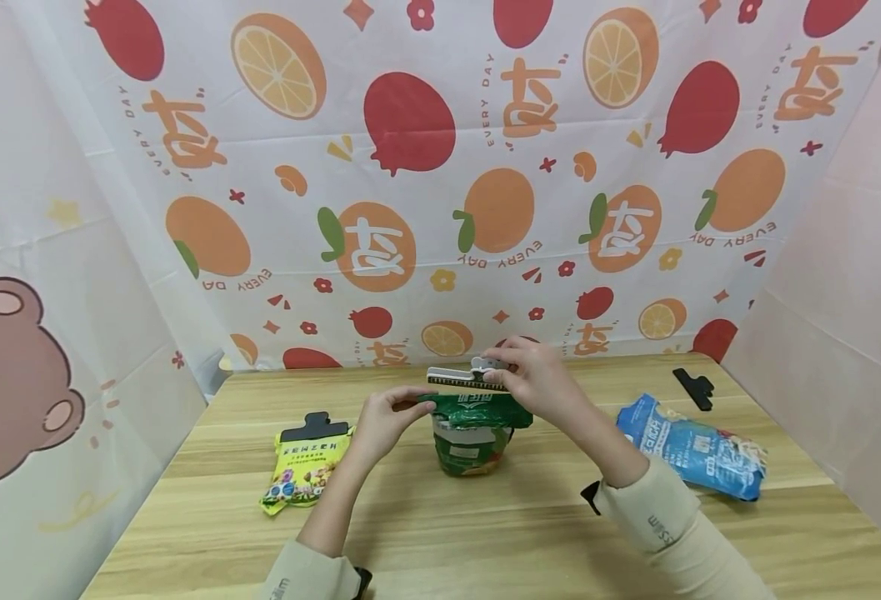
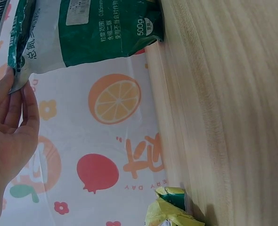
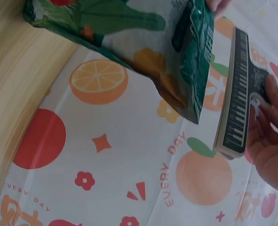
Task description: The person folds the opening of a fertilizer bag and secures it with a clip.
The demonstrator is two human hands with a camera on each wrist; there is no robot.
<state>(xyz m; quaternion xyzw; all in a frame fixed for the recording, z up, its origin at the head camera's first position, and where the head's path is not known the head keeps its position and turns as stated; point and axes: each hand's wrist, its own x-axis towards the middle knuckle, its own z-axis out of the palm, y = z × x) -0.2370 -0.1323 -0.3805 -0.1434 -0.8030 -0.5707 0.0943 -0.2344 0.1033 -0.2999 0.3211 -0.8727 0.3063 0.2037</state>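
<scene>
A green and white plastic bag (image 1: 461,457) stands upright mid-table, its top edge folded over into a green flap. My left hand (image 1: 387,421) pinches the left end of that fold between thumb and fingers; the left wrist view shows the grip at the bag's corner (image 2: 23,75). In my right hand (image 1: 541,387) is a bag clip (image 1: 451,377), held by its handles just above the fold. Piano keys are printed along the clip's long bar (image 3: 235,94), which is apart from the bag's top edge in the right wrist view.
To the left lies a yellow packet (image 1: 301,471) with a black clip (image 1: 315,427) across its top. A blue packet (image 1: 698,450) lies at the right, and a loose black clip (image 1: 695,389) rests behind it. Printed cloth (image 1: 425,308) hangs along the table's back edge.
</scene>
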